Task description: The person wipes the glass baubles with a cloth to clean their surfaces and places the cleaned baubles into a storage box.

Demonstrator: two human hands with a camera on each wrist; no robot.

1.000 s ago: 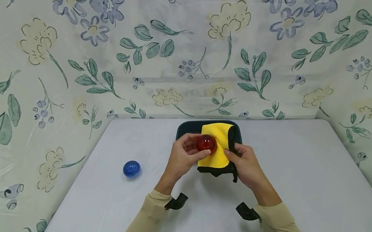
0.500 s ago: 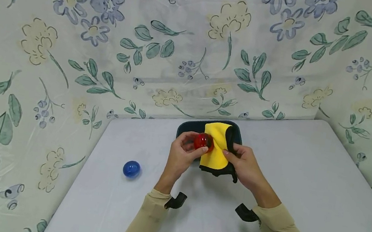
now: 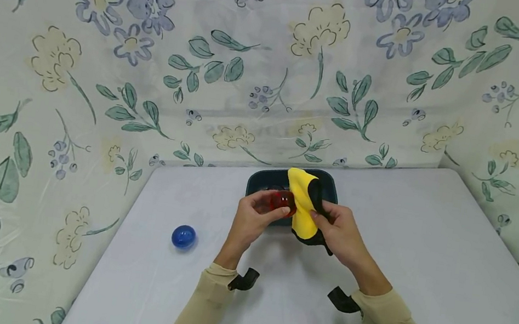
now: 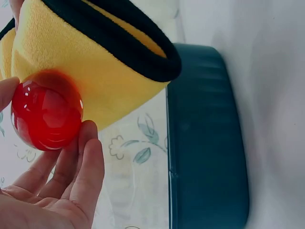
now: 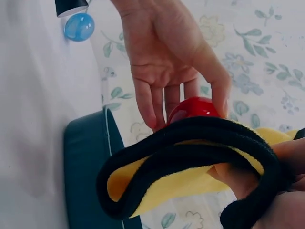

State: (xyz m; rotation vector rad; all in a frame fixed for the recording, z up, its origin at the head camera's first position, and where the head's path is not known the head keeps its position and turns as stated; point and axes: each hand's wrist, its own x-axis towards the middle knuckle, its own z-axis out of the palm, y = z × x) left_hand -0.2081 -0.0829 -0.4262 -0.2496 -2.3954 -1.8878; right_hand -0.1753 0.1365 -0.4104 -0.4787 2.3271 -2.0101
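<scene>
Between thumb and fingers my left hand (image 3: 254,217) holds a glossy red see-through ball (image 4: 46,109). My right hand (image 3: 343,232) grips a folded yellow cloth (image 3: 302,204) with black edging, its thumb on the near face. In the left wrist view the cloth lies right behind the ball and appears to touch it. From the right wrist view, the black-edged folds hide the ball's lower part. Both hands are raised in front of a dark teal bin (image 3: 267,176), which they partly cover.
A blue see-through ball (image 3: 183,237) rests on the white table (image 3: 142,289), left of the hands. Something roundish lies inside the bin, too covered to tell. A flower-patterned sheet (image 3: 252,72) hangs behind the table and along its sides.
The cloth has turned edge-on and shifted a little right, uncovering more of the bin. The red ball has tilted in the left hand, moving slightly left overall. The blue ball stays put.
</scene>
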